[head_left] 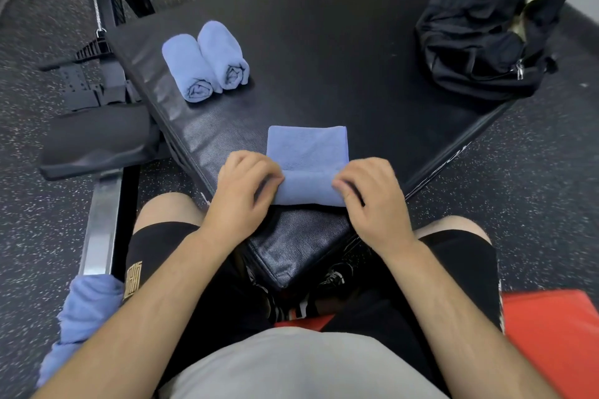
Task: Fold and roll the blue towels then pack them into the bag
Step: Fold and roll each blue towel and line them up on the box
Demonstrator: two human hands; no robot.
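A folded blue towel [308, 152] lies on the black padded platform [324, 58], its near end turned up into a short roll. My left hand [241, 186] grips the left end of that roll and my right hand [372, 191] grips the right end, fingers curled over the cloth. Two finished rolled blue towels [207, 61] lie side by side at the platform's left. The black bag [486, 36] sits at the far right corner, its mouth open. More loose blue towels [82, 317] hang in a heap by my left thigh.
A rowing machine's seat pad [97, 139] and metal rail [103, 220] stand left of the platform. A red mat [551, 334] lies under my right leg. Speckled rubber floor surrounds the platform. My knees flank its near corner.
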